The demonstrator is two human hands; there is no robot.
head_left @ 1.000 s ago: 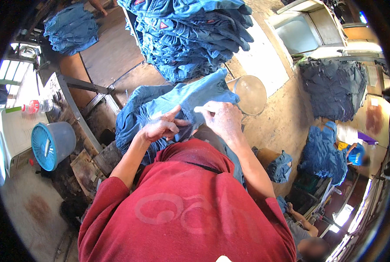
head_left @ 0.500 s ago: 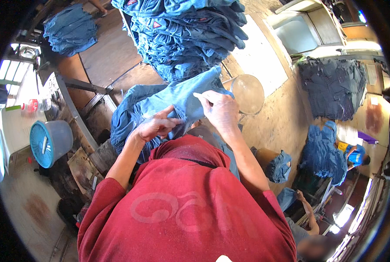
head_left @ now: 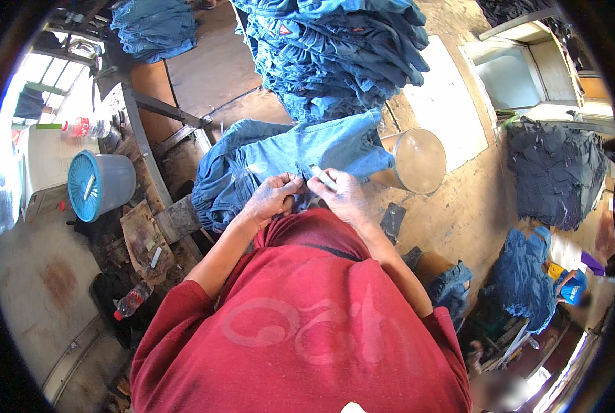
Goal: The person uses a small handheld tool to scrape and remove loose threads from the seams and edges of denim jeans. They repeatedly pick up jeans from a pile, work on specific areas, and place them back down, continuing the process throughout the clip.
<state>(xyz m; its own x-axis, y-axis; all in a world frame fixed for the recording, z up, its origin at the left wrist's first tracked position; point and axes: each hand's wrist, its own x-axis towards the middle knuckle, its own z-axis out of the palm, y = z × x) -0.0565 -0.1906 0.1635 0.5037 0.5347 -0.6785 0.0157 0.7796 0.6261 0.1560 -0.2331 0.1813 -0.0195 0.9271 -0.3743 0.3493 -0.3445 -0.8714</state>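
Both hands meet over blue jeans (head_left: 300,155) spread on the worktop (head_left: 452,206): the left hand (head_left: 274,198) pinches the denim, the right hand (head_left: 345,196) grips a small pale tool (head_left: 323,177), its tip hard to make out. Behind them rises a stack of jeans (head_left: 342,55); a round bucket (head_left: 414,162) sits just right, contents unclear, and a blue basket (head_left: 101,184) stands left.

Your hands rest on faded blue denim jeans (head_left: 300,155), a soft, matt woven cloth. Behind them a tall stack of darker denim (head_left: 335,55) looks equally matt. The worktable (head_left: 459,206) is rough, stained wood. A round metal tin (head_left: 414,162) has a dull sheen. The blue bucket (head_left: 101,184) is smooth plastic.
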